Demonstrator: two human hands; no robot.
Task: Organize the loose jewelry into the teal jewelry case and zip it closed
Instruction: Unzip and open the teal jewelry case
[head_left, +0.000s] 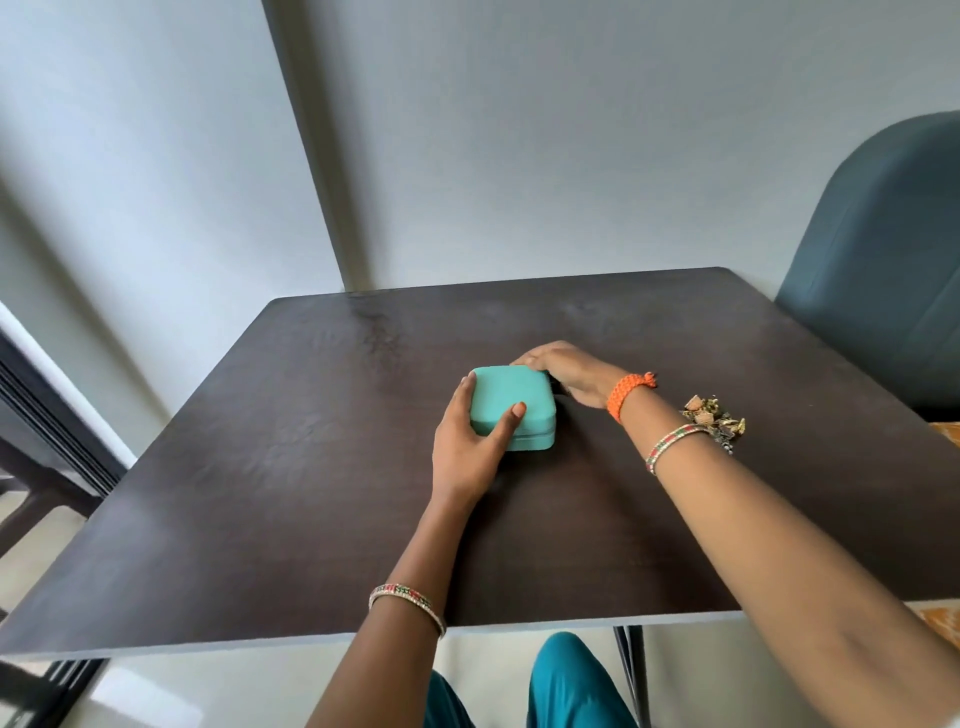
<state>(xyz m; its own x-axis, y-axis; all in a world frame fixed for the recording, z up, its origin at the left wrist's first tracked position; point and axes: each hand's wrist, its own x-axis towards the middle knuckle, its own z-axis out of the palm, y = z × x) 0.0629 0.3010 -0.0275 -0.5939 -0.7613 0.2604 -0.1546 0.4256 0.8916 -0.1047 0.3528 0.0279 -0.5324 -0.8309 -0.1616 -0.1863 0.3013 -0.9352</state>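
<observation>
Teal jewelry case (511, 402), square, soft-looking with round corners and closed, sits mid-table with the left hand (467, 447) gripping its near side and the right hand (563, 371) curled round its far corner, loose jewelry (714, 415) heaped nearby on the dark wooden table (260, 493) by a grey wall (571, 130).

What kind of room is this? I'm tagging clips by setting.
Probably a home room: a dark wooden table against a plain wall, a padded blue chair beside it, and a window frame at the left.

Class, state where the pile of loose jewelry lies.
The pile of loose gold-toned jewelry lies on the dark table's right side, beyond the right forearm, right of the teal case.
</observation>
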